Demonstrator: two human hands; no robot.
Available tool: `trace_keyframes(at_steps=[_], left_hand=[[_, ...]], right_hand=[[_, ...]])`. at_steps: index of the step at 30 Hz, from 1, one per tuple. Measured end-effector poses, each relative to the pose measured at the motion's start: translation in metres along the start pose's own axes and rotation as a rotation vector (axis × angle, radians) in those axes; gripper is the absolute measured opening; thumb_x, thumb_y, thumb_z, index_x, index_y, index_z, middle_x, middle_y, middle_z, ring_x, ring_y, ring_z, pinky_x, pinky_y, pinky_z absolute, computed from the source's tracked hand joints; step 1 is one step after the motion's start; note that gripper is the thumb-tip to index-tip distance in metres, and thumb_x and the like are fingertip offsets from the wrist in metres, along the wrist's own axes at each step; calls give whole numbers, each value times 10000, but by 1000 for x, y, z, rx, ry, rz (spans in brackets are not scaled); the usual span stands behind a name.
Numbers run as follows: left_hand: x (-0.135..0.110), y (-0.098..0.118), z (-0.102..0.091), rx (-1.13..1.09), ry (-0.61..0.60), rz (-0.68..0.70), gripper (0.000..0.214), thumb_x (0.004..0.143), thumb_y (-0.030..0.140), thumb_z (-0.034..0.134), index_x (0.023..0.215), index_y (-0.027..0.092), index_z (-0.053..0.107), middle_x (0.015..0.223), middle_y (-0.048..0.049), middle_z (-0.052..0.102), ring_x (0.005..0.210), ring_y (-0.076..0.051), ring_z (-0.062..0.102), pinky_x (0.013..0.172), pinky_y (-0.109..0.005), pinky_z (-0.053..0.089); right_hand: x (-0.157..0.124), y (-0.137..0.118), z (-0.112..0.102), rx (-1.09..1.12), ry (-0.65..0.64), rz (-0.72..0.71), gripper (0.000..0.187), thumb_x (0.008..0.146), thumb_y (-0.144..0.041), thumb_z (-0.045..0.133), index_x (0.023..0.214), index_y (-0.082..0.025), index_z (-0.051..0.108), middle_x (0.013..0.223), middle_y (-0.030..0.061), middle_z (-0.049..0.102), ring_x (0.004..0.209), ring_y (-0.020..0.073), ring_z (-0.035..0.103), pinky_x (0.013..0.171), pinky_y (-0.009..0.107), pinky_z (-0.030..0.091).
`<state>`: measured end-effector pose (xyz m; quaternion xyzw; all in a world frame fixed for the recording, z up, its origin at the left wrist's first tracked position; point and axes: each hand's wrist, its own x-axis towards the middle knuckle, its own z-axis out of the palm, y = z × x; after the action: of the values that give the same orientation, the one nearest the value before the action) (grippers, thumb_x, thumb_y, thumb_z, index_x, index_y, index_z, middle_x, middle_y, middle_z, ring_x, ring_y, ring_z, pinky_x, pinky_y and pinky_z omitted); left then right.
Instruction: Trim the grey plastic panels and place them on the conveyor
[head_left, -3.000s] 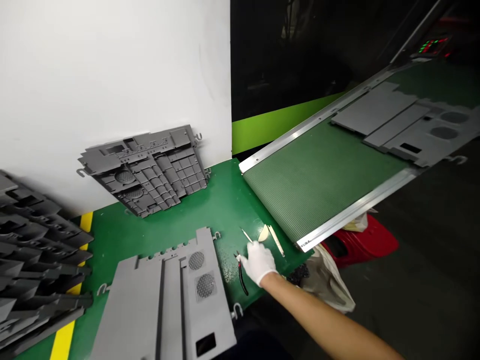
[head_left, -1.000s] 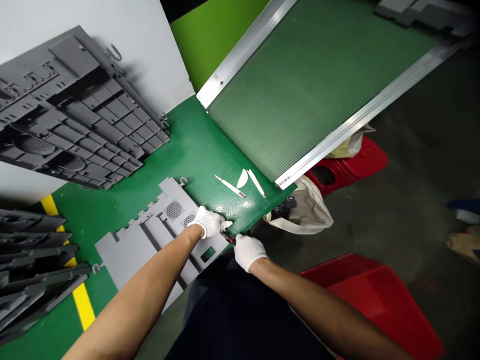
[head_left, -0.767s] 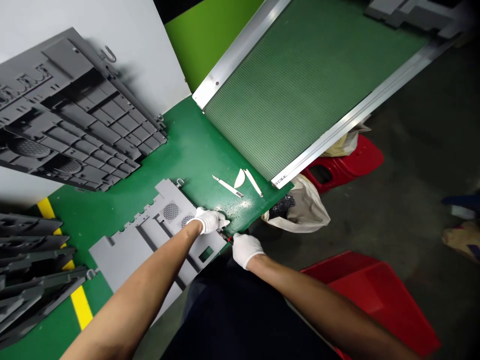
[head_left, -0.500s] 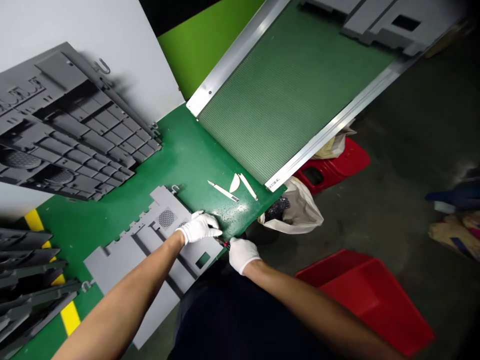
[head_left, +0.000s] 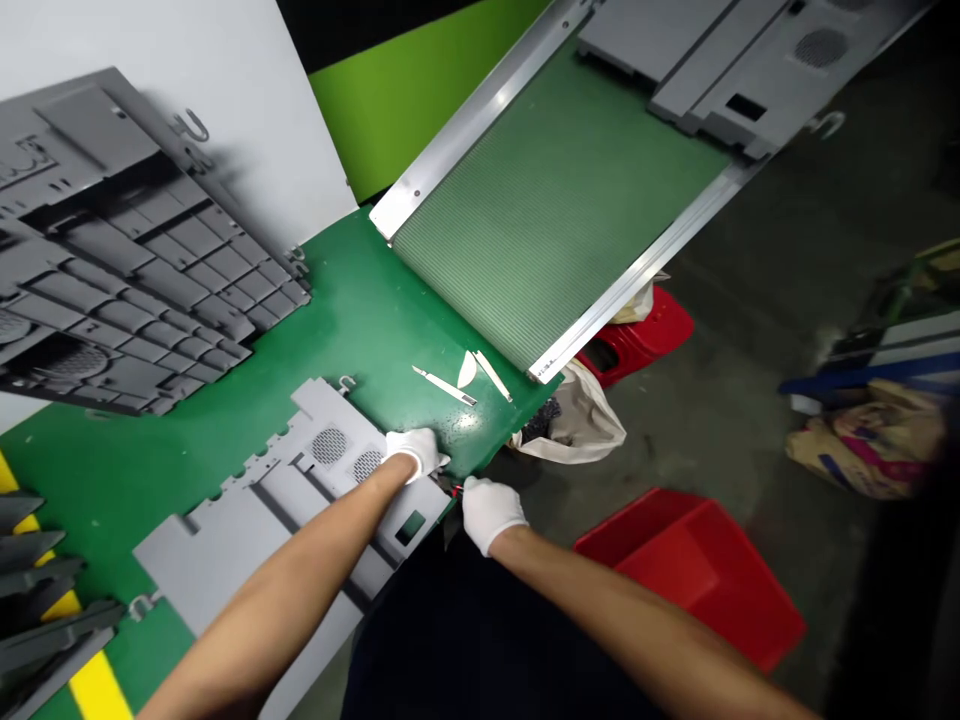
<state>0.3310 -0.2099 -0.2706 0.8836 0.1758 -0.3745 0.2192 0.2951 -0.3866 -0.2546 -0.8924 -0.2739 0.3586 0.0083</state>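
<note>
So the flat grey plastic panel with two round mesh grilles [head_left: 232, 525] is laid right under the left fingers, its near long side stuck out past the edge of the shiny green tabletop [head_left: 352, 310]. The white-gloved left hand [head_left: 416, 453] is rested on the panel's right edge, fingers bent and bunched together; whether anything's pinched under them can't be told. The small black-and-red pliers [head_left: 456, 490] are gripped in the curled fingers of the white-gloved right hand [head_left: 491, 512], their head by the panel's corner just below the left fingertips, though contact can't be made out. Not much table is left to the right of the left fingers, while the right ones are already held out past the edge, with open floor and a red plastic bin [head_left: 690, 570] off to their right. Beyond the left fingertips, a bare strip is left before the slim white craft knife [head_left: 444, 385], and the silver-railed green ribbed conveyor [head_left: 540, 230] is further out. Compared with three seconds ago, the pliers have been picked up off the table and the left hand has been brought in; since half a second ago, its fingers have been curled in more.
</note>
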Motion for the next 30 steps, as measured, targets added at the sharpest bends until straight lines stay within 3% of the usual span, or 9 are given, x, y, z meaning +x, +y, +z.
trace_keyframes(at_steps=[4,8,10,13,17,20,23,26,30], left_hand=[[-7,-7,-6,-54,71,18,482,756,640,716,658,171,665,783,-151,715,893,-337,692,884,-463,450],[-28,-20,-24,-530,178,252,484,878,642,570,769,186,689,856,-60,711,811,-207,641,783,-311,495],[-29,-2,-29,-716,136,366,469,838,631,638,734,176,688,793,-44,687,756,-194,611,731,-300,491],[-17,57,-29,-700,15,483,406,842,562,670,723,175,707,732,-34,683,732,-194,616,738,-302,495],[4,106,-39,-606,131,539,395,898,506,613,1044,167,753,955,-86,764,888,-237,684,871,-334,525],[21,60,-75,-459,457,433,424,941,530,527,1090,202,750,1136,-102,757,1050,-262,682,983,-357,502],[31,-35,-119,-152,686,14,465,928,570,492,1067,218,763,1226,-143,728,1177,-355,641,1071,-495,435],[33,-118,-143,-101,459,-218,550,884,685,479,971,232,780,1107,-137,766,1085,-375,676,1016,-514,462],[37,-168,-139,-447,223,-98,673,831,804,461,839,214,785,923,-79,793,892,-270,700,858,-336,537]], right_hand=[[0,7,2,16,-54,17,229,879,-148,532,1052,-125,681,962,189,754,892,341,756,731,418,573],[-4,23,11,189,-16,76,246,911,-363,561,1042,-182,664,1032,157,750,935,326,741,765,409,551],[-7,30,15,295,-34,128,273,941,-397,511,1029,-192,668,1048,149,753,961,311,735,790,393,533],[-12,39,19,418,-70,199,302,951,-413,492,1024,-191,682,1056,148,762,990,305,728,810,375,506],[-19,45,15,511,-14,245,384,966,-510,489,987,-187,696,1045,151,766,989,299,721,808,354,475],[-23,43,4,577,85,193,495,1002,-592,416,914,-192,696,983,135,768,971,282,720,813,333,458],[-9,28,-13,605,113,89,538,1034,-575,347,885,-195,698,942,132,763,962,279,721,827,331,456],[30,-8,-35,592,78,-25,562,1036,-572,322,955,-181,717,991,159,760,1000,294,716,866,353,469],[96,-74,-63,492,17,-89,632,996,-632,349,1076,-133,728,1092,221,743,1057,334,705,901,403,501]])
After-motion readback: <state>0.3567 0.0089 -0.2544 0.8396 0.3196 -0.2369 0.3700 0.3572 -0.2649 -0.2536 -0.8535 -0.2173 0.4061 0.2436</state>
